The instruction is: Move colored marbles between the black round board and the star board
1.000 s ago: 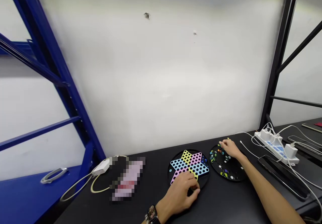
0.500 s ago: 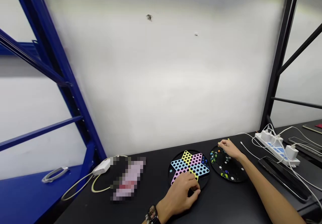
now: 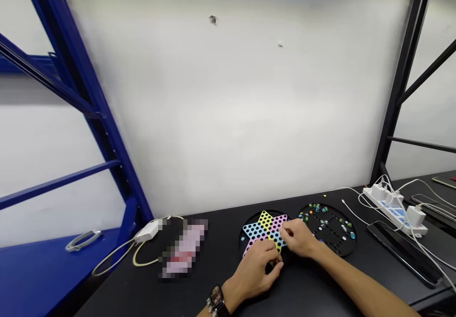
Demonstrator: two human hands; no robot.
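A round black board with a star of yellow, pink and blue sections full of holes (image 3: 264,221) lies on the black table. My left hand (image 3: 259,265) rests over its near edge, fingers curled together; whatever they hold is hidden. Over the star's right side is my right hand (image 3: 298,237), its thumb and fingertips pinched, with any small thing between them too small to make out. Right of the star board, a round black tray (image 3: 335,217) holds several coloured marbles, and my right forearm crosses its near side.
A white power strip (image 3: 395,208) with plugs and cables stands at the right, beside a black phone-like slab (image 3: 404,253). At the left are a blurred pink packet (image 3: 187,250), a white adapter (image 3: 147,231) with a cable, and a blue metal frame (image 3: 107,132).
My right hand has moved left from the marble tray to the star board. My left hand stays nearly in place. The view has shifted slightly.
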